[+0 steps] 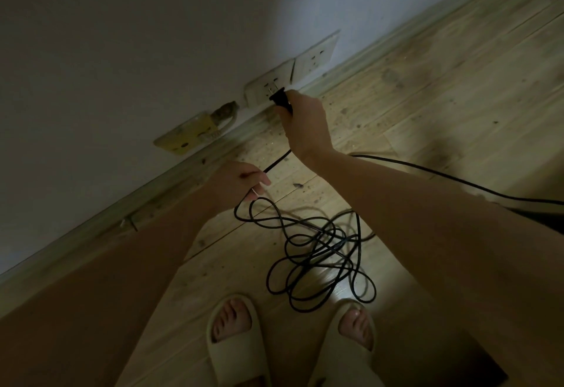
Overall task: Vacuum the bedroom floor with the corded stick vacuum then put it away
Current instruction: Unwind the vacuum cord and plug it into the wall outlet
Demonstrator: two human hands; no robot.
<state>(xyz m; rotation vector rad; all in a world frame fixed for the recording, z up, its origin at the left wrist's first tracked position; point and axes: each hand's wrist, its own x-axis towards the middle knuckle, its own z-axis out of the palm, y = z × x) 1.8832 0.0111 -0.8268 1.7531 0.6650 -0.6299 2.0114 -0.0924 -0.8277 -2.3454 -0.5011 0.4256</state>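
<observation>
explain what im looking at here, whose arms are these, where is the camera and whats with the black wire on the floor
There is no machine here: the camera sits on a person's head and looks down, so the two bare arms and the feet in pale slippers are the wearer's own. The right hand grips a black plug right at a wall socket low on the wall; its prongs show at the socket face, so it is not fully in. The left hand pinches the black cord a little behind the plug. The rest of the cord lies in loose tangled loops on the wooden floor, which is speckled with dirt. The vacuum itself is out of view.
</observation>
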